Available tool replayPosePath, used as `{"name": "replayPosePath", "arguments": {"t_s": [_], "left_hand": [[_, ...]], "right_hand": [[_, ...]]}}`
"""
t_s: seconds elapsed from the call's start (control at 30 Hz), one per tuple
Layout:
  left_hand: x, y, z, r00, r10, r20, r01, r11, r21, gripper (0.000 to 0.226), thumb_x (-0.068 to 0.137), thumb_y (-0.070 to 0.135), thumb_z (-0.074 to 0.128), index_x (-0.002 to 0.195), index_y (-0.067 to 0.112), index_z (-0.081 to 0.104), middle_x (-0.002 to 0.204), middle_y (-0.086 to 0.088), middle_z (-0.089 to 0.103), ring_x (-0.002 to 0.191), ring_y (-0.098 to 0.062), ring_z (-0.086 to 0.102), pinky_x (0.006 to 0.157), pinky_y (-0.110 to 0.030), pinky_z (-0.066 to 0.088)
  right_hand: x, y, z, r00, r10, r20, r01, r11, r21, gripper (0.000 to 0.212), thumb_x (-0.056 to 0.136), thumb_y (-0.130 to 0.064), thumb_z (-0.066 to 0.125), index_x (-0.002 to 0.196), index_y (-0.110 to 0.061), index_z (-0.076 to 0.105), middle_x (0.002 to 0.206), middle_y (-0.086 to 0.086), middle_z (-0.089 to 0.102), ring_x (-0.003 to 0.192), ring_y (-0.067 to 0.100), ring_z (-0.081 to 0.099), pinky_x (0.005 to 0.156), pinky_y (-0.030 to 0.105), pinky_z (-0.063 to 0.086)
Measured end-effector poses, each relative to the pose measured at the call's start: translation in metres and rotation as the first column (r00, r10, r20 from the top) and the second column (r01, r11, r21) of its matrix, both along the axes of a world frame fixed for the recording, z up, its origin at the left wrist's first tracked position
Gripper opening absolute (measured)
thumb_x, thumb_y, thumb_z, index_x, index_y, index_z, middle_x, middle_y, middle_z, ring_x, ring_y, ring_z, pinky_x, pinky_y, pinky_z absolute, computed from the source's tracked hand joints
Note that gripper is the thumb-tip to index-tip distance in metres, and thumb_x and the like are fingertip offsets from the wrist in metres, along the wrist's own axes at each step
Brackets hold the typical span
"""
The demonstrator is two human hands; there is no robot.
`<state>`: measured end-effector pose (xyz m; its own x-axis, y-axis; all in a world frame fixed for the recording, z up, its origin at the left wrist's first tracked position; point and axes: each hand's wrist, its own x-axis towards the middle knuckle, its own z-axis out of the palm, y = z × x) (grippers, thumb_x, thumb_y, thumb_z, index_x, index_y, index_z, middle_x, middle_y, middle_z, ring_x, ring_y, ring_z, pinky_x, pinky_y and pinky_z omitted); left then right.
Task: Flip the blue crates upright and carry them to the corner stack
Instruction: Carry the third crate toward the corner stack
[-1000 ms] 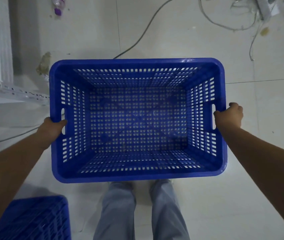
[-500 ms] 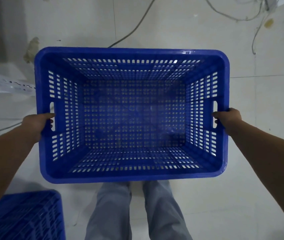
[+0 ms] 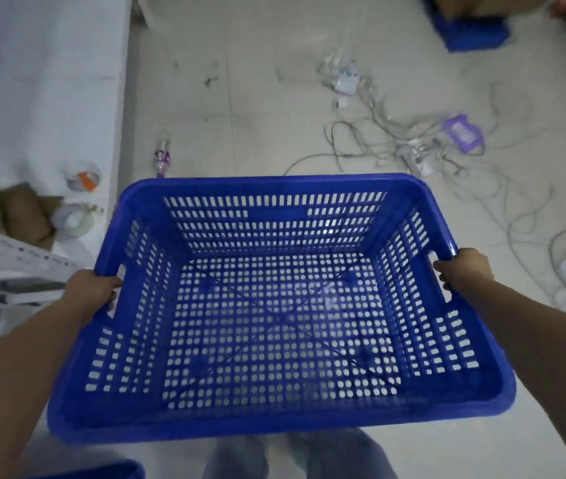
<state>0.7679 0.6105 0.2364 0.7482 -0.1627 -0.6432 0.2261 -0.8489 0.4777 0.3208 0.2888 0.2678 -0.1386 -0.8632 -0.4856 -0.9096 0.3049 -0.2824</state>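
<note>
I held a blue perforated plastic crate [image 3: 281, 305] upright and clear of the floor, its open top facing me and its far end tipped slightly away. My left hand [image 3: 90, 295] was closed around the handle slot in the crate's left short wall, fingers curled through the cut-out. My right hand [image 3: 463, 271] was closed the same way on the slot in the right short wall. The crate hung between my two hands, both arms stretched forward, its near rim above my legs in grey trousers [image 3: 295, 458]. The crate held nothing; pale tiled floor [image 3: 261, 108] showed through the holes in its base.

Beyond the crate's far rim, a small plastic bottle [image 3: 161, 161] lay on the floor. Further right, a tangle of grey cables [image 3: 378, 133] spread around white power strips and a purple object [image 3: 461, 133]. Another blue crate [image 3: 471, 32] sat far off at the upper right, blurred. The edge of one more blue crate [image 3: 102, 473] showed at the bottom left, near my left forearm. A white surface [image 3: 39, 81] ran along the left side.
</note>
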Motion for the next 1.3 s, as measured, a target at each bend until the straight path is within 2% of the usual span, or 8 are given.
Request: {"name": "replayPosePath", "arguments": {"t_s": [0.23,0.37,0.47,0.63,0.7,0.83,0.97,1.3], "left_hand": [[0.008,0.016,0.179,0.99,-0.029,0.137,0.048,0.989,-0.139,0.03,0.086,0.002,0.059,0.107,-0.02,0.056,0.065,-0.017,0.051,0.05,-0.027,0.043,0.057,-0.036,0.041],[0.002,0.036,0.259,0.977,-0.002,0.214,0.039,0.985,-0.171,0.024,0.086,0.001,0.06,0.064,-0.005,0.052,0.06,-0.018,0.051,0.048,-0.027,0.044,0.055,-0.034,0.042],[0.005,0.057,0.297,0.966,0.05,0.253,-0.001,0.982,-0.191,0.022,0.083,-0.001,0.059,0.063,-0.006,0.053,0.057,-0.02,0.051,0.049,-0.028,0.046,0.057,-0.04,0.046],[-0.019,0.093,0.338,0.959,0.115,0.26,-0.054,0.971,-0.231,0.02,0.09,0.0,0.054,0.099,-0.018,0.053,0.05,-0.016,0.048,0.043,-0.027,0.044,0.059,-0.039,0.042],[-0.043,0.108,0.347,0.934,0.191,0.301,-0.126,0.967,-0.223,0.019,0.091,0.0,0.053,0.094,-0.019,0.055,0.049,-0.016,0.05,0.044,-0.028,0.047,0.057,-0.037,0.043],[-0.089,0.145,0.356,0.874,0.339,0.348,-0.278,0.936,-0.214,0.02,0.087,0.003,0.062,0.076,-0.013,0.06,0.059,-0.02,0.056,0.056,-0.031,0.052,0.074,-0.047,0.052],[-0.133,0.199,0.356,0.84,0.437,0.321,-0.381,0.897,-0.225,0.025,0.084,0.002,0.064,0.1,-0.016,0.059,0.065,-0.021,0.054,0.055,-0.029,0.048,0.066,-0.045,0.049],[-0.265,0.389,0.369,0.547,0.767,0.337,-0.728,0.634,-0.261,0.017,0.079,0.001,0.064,0.085,-0.014,0.062,0.056,-0.019,0.056,0.049,-0.026,0.05,0.054,-0.036,0.046]], "right_hand": [[-0.004,0.016,0.178,0.998,0.06,0.036,-0.053,0.983,-0.176,0.015,0.083,-0.015,0.062,0.09,-0.001,0.059,0.079,0.018,0.069,0.069,0.033,0.069,0.076,0.045,0.058],[0.004,0.022,0.239,0.989,0.125,0.073,-0.102,0.96,-0.261,0.014,0.083,-0.016,0.061,0.071,-0.008,0.057,0.069,0.013,0.067,0.065,0.031,0.068,0.073,0.042,0.058],[0.009,0.018,0.268,0.978,0.178,0.11,-0.144,0.953,-0.267,0.018,0.081,-0.021,0.063,0.086,-0.004,0.063,0.073,0.016,0.069,0.069,0.034,0.068,0.075,0.045,0.058],[0.019,0.022,0.313,0.939,0.317,0.136,-0.264,0.914,-0.307,0.016,0.085,-0.02,0.06,0.084,-0.004,0.057,0.075,0.014,0.064,0.062,0.027,0.06,0.056,0.029,0.045],[0.023,0.018,0.322,0.916,0.374,0.147,-0.319,0.899,-0.302,0.017,0.086,-0.021,0.059,0.08,-0.006,0.056,0.071,0.012,0.061,0.061,0.027,0.059,0.053,0.029,0.043],[0.023,0.009,0.33,0.86,0.474,0.189,-0.405,0.86,-0.311,0.015,0.083,-0.021,0.06,0.081,-0.007,0.058,0.079,0.016,0.067,0.07,0.033,0.066,0.07,0.039,0.056],[0.036,0.017,0.345,0.774,0.622,0.118,-0.558,0.758,-0.337,0.016,0.085,-0.023,0.058,0.077,-0.009,0.055,0.075,0.015,0.068,0.069,0.032,0.067,0.069,0.037,0.056],[0.152,0.132,0.353,0.446,0.883,0.147,-0.835,0.469,-0.288,0.013,0.08,-0.019,0.06,0.08,-0.007,0.059,0.076,0.018,0.069,0.072,0.036,0.069,0.075,0.048,0.059]]}}
